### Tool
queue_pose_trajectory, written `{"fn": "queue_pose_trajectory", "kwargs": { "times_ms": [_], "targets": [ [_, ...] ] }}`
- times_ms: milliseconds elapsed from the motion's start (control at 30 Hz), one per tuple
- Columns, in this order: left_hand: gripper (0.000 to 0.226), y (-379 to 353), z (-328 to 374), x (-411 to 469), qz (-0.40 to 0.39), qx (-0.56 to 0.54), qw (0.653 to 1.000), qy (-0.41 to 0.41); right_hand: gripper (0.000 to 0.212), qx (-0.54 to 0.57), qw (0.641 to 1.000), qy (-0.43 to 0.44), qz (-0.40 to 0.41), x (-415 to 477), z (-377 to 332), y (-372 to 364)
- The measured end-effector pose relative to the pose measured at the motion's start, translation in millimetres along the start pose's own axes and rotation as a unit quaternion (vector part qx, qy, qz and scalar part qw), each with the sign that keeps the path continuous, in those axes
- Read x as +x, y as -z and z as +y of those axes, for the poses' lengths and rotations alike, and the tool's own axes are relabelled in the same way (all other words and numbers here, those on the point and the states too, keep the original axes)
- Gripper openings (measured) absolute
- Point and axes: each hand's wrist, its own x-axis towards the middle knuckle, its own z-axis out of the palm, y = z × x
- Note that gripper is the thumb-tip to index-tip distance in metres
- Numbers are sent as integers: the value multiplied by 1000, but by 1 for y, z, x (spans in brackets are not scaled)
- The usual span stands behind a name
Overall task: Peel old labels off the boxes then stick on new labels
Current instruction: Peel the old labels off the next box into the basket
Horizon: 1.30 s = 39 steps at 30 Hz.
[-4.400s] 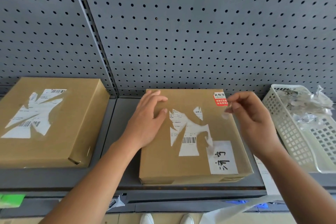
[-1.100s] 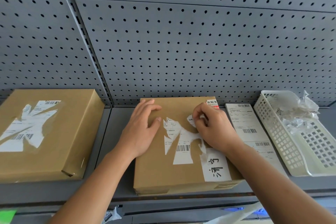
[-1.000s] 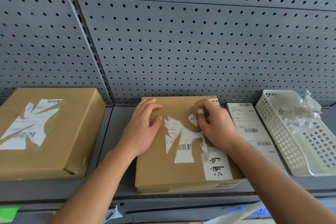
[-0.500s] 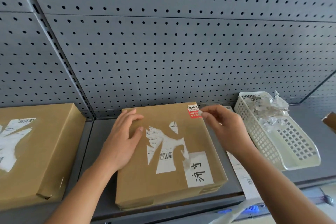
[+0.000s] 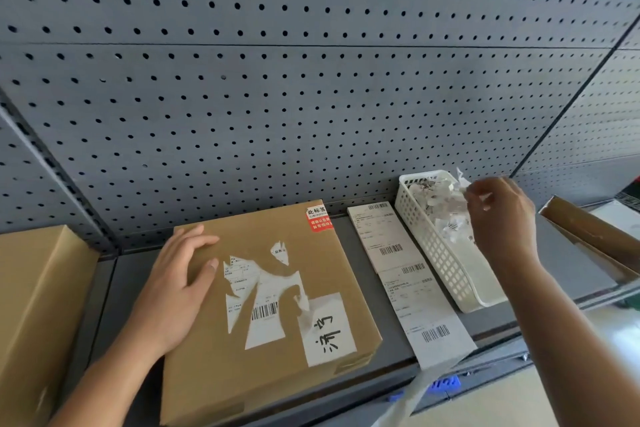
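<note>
Left hand (image 5: 180, 291) lies flat on the box (image 5: 277, 371); right hand (image 5: 502, 218) pinches a scrap (image 5: 485, 200) over the basket (image 5: 446, 274); being sticky, it may cling instead of dropping.

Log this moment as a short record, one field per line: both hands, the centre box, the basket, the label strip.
Left: left hand rests flat on the brown cardboard box
Right: right hand above the white plastic mesh basket, fingertips together; whether they hold a scrap is unclear
Old label: torn white label remnants stuck on the box top
Basket contents: crumpled peeled scraps
New labels: white strip of printed barcode labels lies on the grey shelf between box and basket
</note>
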Motion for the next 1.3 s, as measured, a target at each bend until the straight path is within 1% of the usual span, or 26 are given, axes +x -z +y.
{"fn": "queue_pose_trajectory", "kwargs": {
  "times_ms": [100, 233, 300, 533, 800, 933, 1133, 1300],
  "targets": [
    [29, 0, 2, -1, 1, 6, 1000, 0, 15, -63, 997, -8, -32, 1, 11, -7],
    [30, 0, 3, -1, 0, 10, 1000, 2, 26, -95, 992, -21, -74, -3, 15, -15],
    [30, 0, 3, -1, 1, 9, 1000, 1, 32, -99, 992, -16, -80, -6, 16, -16],
    [29, -1, 1, -1, 3, 4, 1000, 2, 20, -64, 998, 18, 6, -6, 4, -15],
    [30, -1, -1, 0, 1, 3, 1000, 0, 19, -39, 998, 39, 41, -4, -10, -14],
    [30, -1, -1, 0, 0, 3, 1000, -1, 18, -9, 996, 60, 59, -4, -23, -17],
    [29, -1, -1, 0, 1, -8, 1000, 3, 21, 36, 993, 109, 40, -6, -54, -27],
    [29, -1, 0, -1, -2, -9, 1000, 9, 20, 85, 983, 164, 1, -19, -89, -41]
  ]
}}
